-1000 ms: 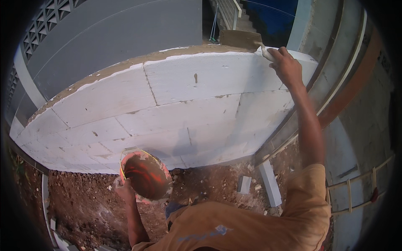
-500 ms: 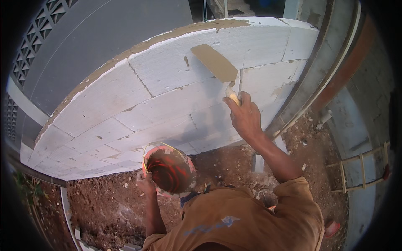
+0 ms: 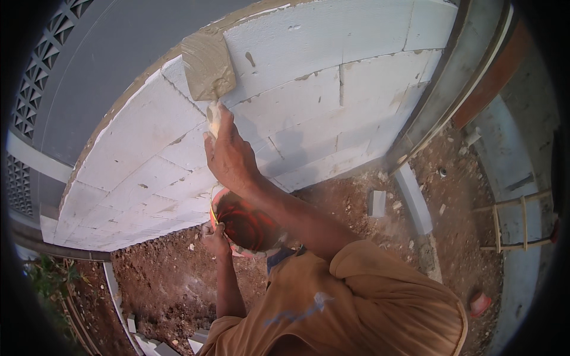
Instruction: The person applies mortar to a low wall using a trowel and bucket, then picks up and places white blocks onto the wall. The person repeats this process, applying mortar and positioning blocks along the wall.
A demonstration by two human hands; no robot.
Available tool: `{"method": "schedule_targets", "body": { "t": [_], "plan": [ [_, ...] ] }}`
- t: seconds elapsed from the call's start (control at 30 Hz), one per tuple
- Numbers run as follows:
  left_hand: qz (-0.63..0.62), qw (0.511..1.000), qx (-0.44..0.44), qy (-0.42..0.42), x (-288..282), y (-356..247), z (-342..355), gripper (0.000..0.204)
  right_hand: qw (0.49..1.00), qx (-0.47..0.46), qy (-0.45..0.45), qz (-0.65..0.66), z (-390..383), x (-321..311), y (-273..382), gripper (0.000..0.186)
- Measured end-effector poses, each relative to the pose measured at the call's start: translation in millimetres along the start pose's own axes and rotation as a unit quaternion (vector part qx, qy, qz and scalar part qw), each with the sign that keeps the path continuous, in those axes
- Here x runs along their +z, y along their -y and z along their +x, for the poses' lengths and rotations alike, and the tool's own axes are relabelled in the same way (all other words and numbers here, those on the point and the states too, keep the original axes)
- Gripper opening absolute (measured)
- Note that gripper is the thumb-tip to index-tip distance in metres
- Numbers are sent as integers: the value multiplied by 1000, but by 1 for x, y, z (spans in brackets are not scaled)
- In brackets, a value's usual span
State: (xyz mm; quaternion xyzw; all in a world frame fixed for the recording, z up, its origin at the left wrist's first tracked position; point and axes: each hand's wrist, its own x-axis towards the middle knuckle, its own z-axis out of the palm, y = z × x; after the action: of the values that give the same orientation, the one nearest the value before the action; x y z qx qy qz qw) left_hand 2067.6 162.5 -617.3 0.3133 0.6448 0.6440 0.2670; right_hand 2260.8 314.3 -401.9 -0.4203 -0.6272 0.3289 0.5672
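Note:
My right hand (image 3: pixel 233 155) is wrapped round the pale handle of a trowel (image 3: pixel 208 66), whose broad blade is coated with grey-brown mortar. The blade lies against the upper part of a white block wall (image 3: pixel 332 35), close below the mortar-covered top edge. Lower down, my left hand (image 3: pixel 217 238) grips the rim of a red bucket (image 3: pixel 243 228) at its left side, by the yellow handle. Reddish walls smeared with mortar show inside the bucket. My right forearm passes over the bucket's upper right part and hides it.
Rough reddish soil (image 3: pixel 172 285) with scattered rubble lies below the wall. Pale blocks (image 3: pixel 414 199) rest on the ground to the right. A wooden ladder-like frame (image 3: pixel 516 222) stands at far right, and a small red container (image 3: pixel 480 304) sits at lower right.
My right hand has carried the trowel left along the wall; its blade now shows a thick ridged mortar layer. My left hand still holds the bucket. The view has shifted somewhat.

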Motion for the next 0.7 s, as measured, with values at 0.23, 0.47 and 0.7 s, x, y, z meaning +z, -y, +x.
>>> {"method": "schedule_targets", "body": {
  "t": [0.23, 0.47, 0.7],
  "plan": [
    [10, 999, -43, 5, 9, 22, -2, 16, 968, 120, 215, 44, -108, -20, -67, 64],
    [-1, 999, -52, -2, 16, 43, -6, 19, 993, -19, -80, 87, 9, -129, -40, 56],
    [40, 993, -72, 78, 83, 2, -12, 16, 997, -43, -38, -55, 41, -138, -80, 53]
  ]
}}
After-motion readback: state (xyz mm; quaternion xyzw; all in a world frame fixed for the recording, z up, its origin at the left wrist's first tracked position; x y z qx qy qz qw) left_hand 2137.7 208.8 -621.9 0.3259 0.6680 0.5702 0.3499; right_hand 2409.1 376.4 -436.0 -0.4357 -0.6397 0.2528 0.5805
